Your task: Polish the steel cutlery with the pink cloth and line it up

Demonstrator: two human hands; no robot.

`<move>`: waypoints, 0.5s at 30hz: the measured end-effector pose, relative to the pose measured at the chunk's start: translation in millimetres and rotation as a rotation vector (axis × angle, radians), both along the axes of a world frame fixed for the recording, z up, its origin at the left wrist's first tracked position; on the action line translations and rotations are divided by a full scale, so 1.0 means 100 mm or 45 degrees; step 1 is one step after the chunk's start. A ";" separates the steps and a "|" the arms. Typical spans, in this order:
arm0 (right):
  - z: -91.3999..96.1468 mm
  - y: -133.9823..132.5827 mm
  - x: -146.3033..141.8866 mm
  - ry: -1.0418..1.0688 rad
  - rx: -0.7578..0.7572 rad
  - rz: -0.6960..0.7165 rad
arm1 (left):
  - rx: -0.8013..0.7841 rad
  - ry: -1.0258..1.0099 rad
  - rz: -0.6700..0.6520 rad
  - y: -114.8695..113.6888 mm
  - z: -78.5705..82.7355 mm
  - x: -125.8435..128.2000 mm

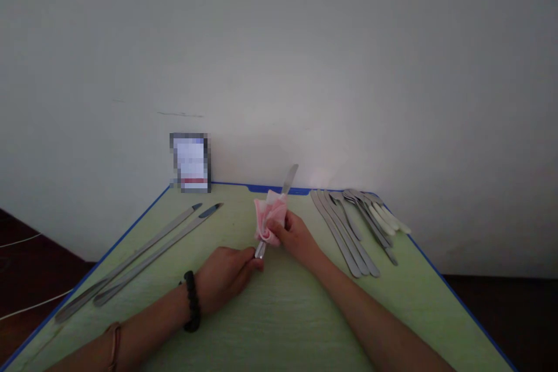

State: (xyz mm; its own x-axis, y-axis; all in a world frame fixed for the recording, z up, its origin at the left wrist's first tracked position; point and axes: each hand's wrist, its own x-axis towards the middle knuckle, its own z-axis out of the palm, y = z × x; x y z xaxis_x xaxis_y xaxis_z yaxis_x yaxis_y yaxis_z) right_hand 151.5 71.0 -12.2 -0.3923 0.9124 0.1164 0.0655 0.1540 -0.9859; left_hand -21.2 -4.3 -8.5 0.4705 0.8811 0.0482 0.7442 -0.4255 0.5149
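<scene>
A table knife [289, 181] is tilted up over the middle of the green table [270, 325], its blade pointing away from me. My left hand [226, 279] pinches the end of the knife's handle near the tabletop. My right hand [296, 235] is closed round a pink cloth [270, 216] that is wrapped about the middle of the knife. A dark bead bracelet sits on my left wrist.
Two long knives [143, 256] lie side by side on the left of the table. A row of several knives, spoons and forks [355, 224] lies at the right. A small card [190, 163] stands against the white wall at the back edge. The table has a blue rim.
</scene>
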 end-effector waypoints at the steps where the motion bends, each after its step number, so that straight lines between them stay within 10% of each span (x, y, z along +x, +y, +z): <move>1: -0.01 -0.02 -0.01 -0.043 0.032 -0.010 | -0.043 -0.039 0.027 0.00 0.01 -0.01; 15: 0.05 -0.17 -0.04 -0.130 0.128 0.019 | 0.033 -0.050 -0.026 0.00 0.06 -0.02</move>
